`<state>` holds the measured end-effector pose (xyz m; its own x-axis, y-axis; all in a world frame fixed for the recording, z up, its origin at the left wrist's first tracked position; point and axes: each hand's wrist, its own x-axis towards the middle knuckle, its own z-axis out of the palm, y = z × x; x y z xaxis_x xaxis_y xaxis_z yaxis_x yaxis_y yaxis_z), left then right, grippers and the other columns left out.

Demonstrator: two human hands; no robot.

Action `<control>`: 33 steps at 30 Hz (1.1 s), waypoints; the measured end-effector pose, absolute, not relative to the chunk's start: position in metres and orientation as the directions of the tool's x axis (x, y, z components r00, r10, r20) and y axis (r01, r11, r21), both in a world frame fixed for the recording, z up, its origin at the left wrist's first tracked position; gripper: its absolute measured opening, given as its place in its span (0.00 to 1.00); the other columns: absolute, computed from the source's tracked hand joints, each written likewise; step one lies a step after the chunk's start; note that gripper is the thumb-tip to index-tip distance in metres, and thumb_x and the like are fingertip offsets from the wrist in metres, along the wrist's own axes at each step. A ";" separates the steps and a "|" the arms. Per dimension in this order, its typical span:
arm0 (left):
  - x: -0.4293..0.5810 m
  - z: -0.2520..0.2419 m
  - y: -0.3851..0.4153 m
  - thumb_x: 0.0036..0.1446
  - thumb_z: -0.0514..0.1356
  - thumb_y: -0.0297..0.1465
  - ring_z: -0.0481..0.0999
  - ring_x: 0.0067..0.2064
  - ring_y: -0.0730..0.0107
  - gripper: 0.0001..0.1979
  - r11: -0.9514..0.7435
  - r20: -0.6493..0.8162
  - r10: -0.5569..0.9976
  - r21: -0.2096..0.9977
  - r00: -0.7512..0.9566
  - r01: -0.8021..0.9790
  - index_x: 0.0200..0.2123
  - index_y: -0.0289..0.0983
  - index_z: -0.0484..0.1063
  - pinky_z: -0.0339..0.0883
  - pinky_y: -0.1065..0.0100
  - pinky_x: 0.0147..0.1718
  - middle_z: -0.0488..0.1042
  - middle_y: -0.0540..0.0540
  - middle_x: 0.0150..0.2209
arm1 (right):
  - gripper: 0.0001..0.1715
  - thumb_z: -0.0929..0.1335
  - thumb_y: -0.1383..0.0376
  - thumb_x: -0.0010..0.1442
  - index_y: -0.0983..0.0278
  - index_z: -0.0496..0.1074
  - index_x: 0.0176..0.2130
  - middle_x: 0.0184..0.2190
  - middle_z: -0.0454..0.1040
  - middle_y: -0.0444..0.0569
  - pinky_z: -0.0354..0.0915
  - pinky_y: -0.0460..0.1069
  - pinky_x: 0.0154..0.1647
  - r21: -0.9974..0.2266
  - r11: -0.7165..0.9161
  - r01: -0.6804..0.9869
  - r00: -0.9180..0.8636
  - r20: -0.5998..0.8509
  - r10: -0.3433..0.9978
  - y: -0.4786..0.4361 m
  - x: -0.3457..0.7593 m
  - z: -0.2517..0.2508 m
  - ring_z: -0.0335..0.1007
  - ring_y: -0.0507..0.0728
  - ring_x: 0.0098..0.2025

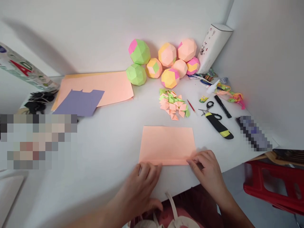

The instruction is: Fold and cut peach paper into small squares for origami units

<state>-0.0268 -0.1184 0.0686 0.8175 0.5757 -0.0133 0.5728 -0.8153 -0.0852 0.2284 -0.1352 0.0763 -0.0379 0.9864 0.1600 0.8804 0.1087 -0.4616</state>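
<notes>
A peach sheet of paper (167, 144) lies flat on the white table in front of me. A narrow strip along its near edge looks folded over. My left hand (143, 182) rests its fingertips on the near left part of that edge, with the thumb held well away from the fingers. At the near right corner, my right hand (205, 164) pinches the paper between thumb and index finger. Beyond the sheet is a pile of small folded green and peach paper pieces (173, 104), close to a thin red pencil-like stick (191, 105).
Several faceted paper balls (167, 54) are stacked against the wall. Scissors (211, 110), a black-and-yellow cutter (218, 125) and a black marker (222, 106) lie at right. Large peach sheets (114, 88) and a purple sheet (80, 103) are at left. A red stool (254, 180) stands right.
</notes>
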 end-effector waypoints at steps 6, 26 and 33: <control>-0.004 0.072 -0.094 0.60 0.52 0.53 0.66 0.27 0.63 0.26 -0.888 -0.026 0.459 -0.051 0.888 0.458 0.28 0.34 0.70 0.54 0.65 0.22 0.68 0.44 0.26 | 0.15 0.63 0.59 0.64 0.61 0.66 0.27 0.26 0.68 0.46 0.59 0.52 0.36 -0.465 0.016 0.885 0.069 0.165 0.984 -0.149 0.236 0.077 0.61 0.57 0.34; 0.025 0.065 -0.073 0.61 0.47 0.19 0.68 0.56 0.53 0.18 -0.986 0.340 0.118 0.149 0.933 0.071 0.52 0.29 0.67 0.61 0.47 0.54 0.71 0.36 0.52 | 0.13 0.65 0.62 0.63 0.62 0.66 0.27 0.28 0.67 0.47 0.59 0.53 0.38 -0.497 -0.038 0.867 0.099 0.096 0.990 -0.153 0.238 0.072 0.60 0.57 0.37; 0.025 0.053 -0.065 0.65 0.48 0.26 0.48 0.67 0.52 0.22 -0.961 0.186 0.035 0.277 0.982 -0.019 0.62 0.32 0.58 0.47 0.46 0.63 0.53 0.44 0.66 | 0.13 0.64 0.64 0.64 0.62 0.66 0.27 0.27 0.66 0.46 0.59 0.53 0.39 -0.508 -0.032 0.861 0.090 0.090 0.992 -0.153 0.240 0.074 0.60 0.57 0.36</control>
<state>0.0247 -0.0654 0.0529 0.9819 0.0347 0.1863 -0.0186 -0.9607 0.2771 0.2399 -0.1533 0.0744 0.0899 0.9919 0.0899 0.8606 -0.0320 -0.5082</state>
